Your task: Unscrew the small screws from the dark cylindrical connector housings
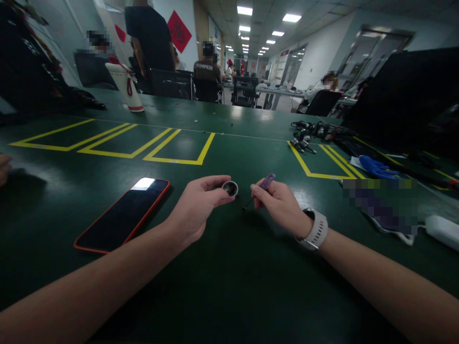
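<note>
My left hand [195,205] grips a small round metal part [230,189] between thumb and fingers, its dark hollow side turned up towards me. In my right hand [278,203] is a screwdriver with a purple see-through handle [267,181]. Its thin shaft slants down to the left, the dark tip close to the green tabletop [229,277] and apart from the metal part. A pale watch strap circles my right wrist. Left of my left hand lies a phone [125,215] with an orange-red edge, screen up.
Yellow tape rectangles [174,161] mark the table. Dark metal parts [304,134] lie in a heap at the back right, near a blue glove [376,167]. A white cup [127,88] stands at the back left. Another person's hand [4,167] shows at the left edge.
</note>
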Tool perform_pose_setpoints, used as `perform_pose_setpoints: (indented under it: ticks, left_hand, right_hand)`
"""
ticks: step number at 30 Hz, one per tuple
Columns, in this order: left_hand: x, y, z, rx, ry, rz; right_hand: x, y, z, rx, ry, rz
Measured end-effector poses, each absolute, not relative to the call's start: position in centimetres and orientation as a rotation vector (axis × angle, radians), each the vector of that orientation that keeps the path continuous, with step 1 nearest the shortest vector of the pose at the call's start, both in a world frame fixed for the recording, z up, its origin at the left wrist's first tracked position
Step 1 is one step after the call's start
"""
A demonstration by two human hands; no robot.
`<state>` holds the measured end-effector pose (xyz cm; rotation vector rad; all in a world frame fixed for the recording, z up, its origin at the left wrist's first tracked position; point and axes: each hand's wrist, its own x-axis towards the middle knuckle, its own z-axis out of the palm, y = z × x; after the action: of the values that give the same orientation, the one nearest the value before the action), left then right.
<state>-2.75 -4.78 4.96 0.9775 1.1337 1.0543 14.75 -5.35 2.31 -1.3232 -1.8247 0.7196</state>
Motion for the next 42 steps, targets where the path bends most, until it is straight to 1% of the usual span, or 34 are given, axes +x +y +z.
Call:
perform_pose_setpoints:
  ticks: [4, 7, 9, 11, 14, 19, 22, 30, 42]
  left_hand:
    - [-2.8, -4.6, 4.7, 0.988, 1.123, 1.049]
    - [-2.9, -4.4, 4.6, 0.986, 1.126, 1.062]
    - [-2.9, -4.4, 4.5, 0.986, 1.132, 1.062]
    - [-3.0, -4.3, 4.3, 0.994, 1.132, 1.050]
    - [-3.1, -4.4, 4.1, 1.011, 1.117, 1.034]
    - [-3.0, -4.7, 4.2, 1.028, 1.098, 1.039]
    - [-2.8, -5.0, 4.5, 1.040, 1.085, 1.038]
    - [-2.5, -5.2, 5.0, 1.081, 1.138, 1.059]
    - [-2.5, -5.2, 4.8, 1.143, 1.149, 1.086]
  right_hand:
    - [14.8, -5.6, 2.1, -1.301, -1.726, 0.871]
    - [14.4, -5.7, 1.8, -1.107, -1.478, 1.056]
    - [14.2, -5.9, 2.0, -0.943, -1.304, 1.116]
    - [14.2, -6.3, 2.6, -0.796, -1.220, 1.061]
    - [14.1, -7.3, 3.5, -0.681, -1.333, 0.869]
    - [13.9, -8.4, 3.7, -0.818, -1.789, 0.483]
    - [13.8, -8.6, 3.7, -0.845, -1.929, 0.341]
    - [13.8, -8.7, 4.1, -0.768, -2.058, 0.250]
    - [13.5, -9.2, 4.4, -0.827, -2.058, 0.262]
